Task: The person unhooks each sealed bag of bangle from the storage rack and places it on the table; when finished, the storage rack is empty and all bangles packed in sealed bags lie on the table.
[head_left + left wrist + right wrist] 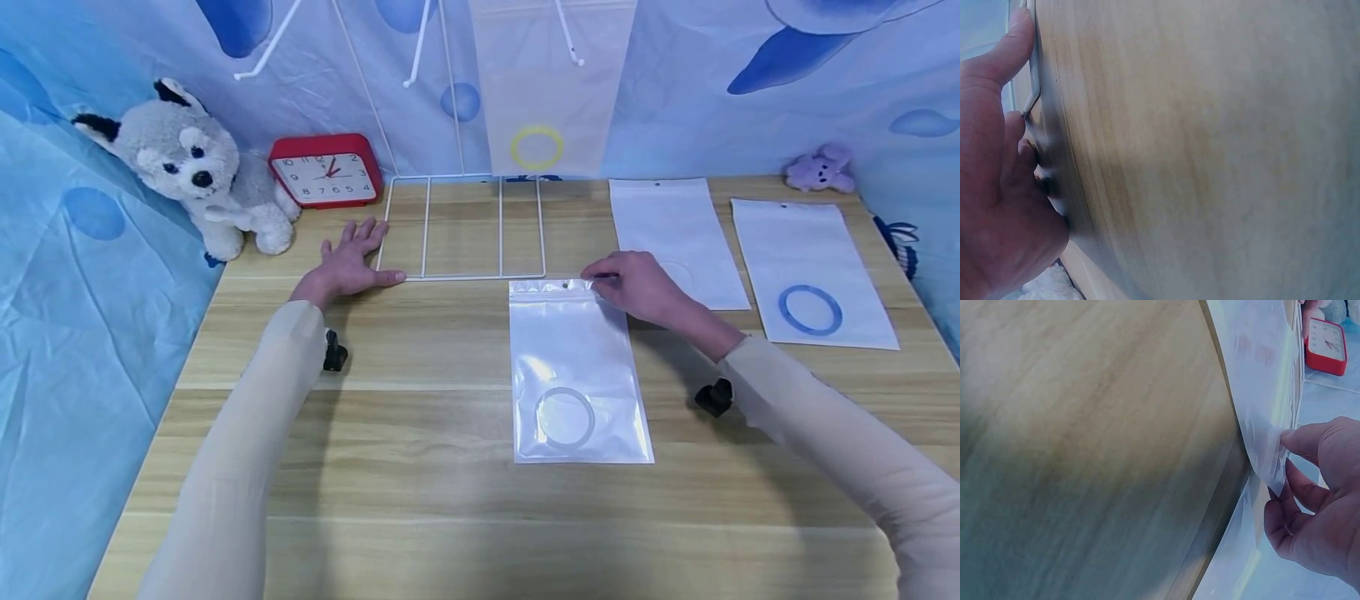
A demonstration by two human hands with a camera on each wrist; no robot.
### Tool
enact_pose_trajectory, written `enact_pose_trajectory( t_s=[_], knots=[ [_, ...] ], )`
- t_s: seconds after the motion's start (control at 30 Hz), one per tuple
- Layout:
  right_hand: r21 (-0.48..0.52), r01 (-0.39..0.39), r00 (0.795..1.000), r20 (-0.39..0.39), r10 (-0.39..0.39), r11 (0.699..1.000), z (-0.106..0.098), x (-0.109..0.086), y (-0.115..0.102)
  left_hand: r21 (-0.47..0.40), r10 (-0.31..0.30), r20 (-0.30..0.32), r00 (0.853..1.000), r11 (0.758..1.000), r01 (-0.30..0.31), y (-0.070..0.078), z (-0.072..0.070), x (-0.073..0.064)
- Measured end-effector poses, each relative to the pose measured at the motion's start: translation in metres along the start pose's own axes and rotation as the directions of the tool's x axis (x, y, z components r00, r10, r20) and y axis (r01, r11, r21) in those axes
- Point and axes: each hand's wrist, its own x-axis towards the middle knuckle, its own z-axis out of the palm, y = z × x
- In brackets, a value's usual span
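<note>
In the head view my right hand [637, 286] pinches the top right corner of a white zip bag [573, 358], which has a pale ring [565, 417] showing near its lower end. The right wrist view has thumb and fingers at the corner of the bag [1260, 394]. My left hand [352, 260] lies spread on the table at the near left corner of a white wire rack [465, 277], its thumb along the front wire. Close by in the left wrist view, the thumb of the left hand [997, 169] overlaps the wire.
Two more white bags lie at right, one [675, 233] beside the right hand, another with a blue ring [810, 310]. A bag with a yellow ring [537, 148] hangs below rack prongs [416, 50]. A red clock [326, 171], plush husky [187, 167] and purple toy [820, 169] stand behind.
</note>
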Motion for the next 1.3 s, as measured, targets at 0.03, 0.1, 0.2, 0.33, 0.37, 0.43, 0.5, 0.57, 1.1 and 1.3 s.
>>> enact_pose_trajectory(
  t_s=[0.03, 0.1, 0.2, 0.33, 0.37, 0.43, 0.5, 0.57, 1.1, 1.3],
  knots=[
    [-0.004, 0.0, 1.0, 0.003, 0.0, 1.0, 0.0, 0.0, 0.0, 0.0, 0.003, -0.002, 1.0, 1.0, -0.003, 0.0, 0.0, 0.0],
    [-0.014, 0.004, 1.0, 0.006, -0.004, 1.0, 0.001, 0.001, 0.001, -0.001, 0.008, -0.004, 1.0, 1.0, -0.008, 0.001, 0.0, 0.0],
    [-0.026, 0.02, 1.0, 0.007, -0.02, 0.999, 0.002, 0.003, 0.001, 0.002, 0.012, -0.009, 1.0, 1.0, -0.012, 0.0, 0.001, 0.0],
    [-0.035, 0.039, 0.999, 0.009, -0.039, 0.999, 0.002, 0.005, 0.001, 0.0, 0.011, -0.012, 1.0, 1.0, -0.011, 0.0, 0.001, 0.0],
    [-0.037, 0.042, 0.999, 0.009, -0.042, 0.998, 0.002, 0.006, 0.001, -0.001, 0.011, -0.011, 1.0, 1.0, -0.011, -0.001, 0.001, 0.0],
    [-0.04, 0.043, 0.999, 0.013, -0.042, 0.998, 0.002, 0.006, 0.001, -0.002, 0.008, -0.009, 1.0, 1.0, -0.008, -0.001, 0.002, 0.0],
    [-0.038, 0.04, 0.999, 0.017, -0.04, 0.998, 0.002, 0.007, 0.002, 0.0, 0.005, -0.007, 1.0, 1.0, -0.005, -0.002, 0.002, 0.0],
    [-0.037, 0.037, 0.999, 0.023, -0.037, 0.999, 0.001, 0.008, 0.002, 0.002, 0.001, -0.005, 1.0, 1.0, -0.001, -0.002, 0.002, 0.0],
    [-0.036, 0.015, 0.987, -0.161, -0.02, 0.999, -0.049, 0.028, -0.008, 0.007, 0.003, -0.015, 1.0, 1.0, -0.003, -0.001, 0.0, 0.0],
    [0.029, -0.078, 0.962, -0.261, 0.083, 0.997, -0.104, 0.052, -0.03, 0.011, 0.003, -0.015, 1.0, 1.0, -0.003, -0.001, 0.002, 0.0]
  ],
)
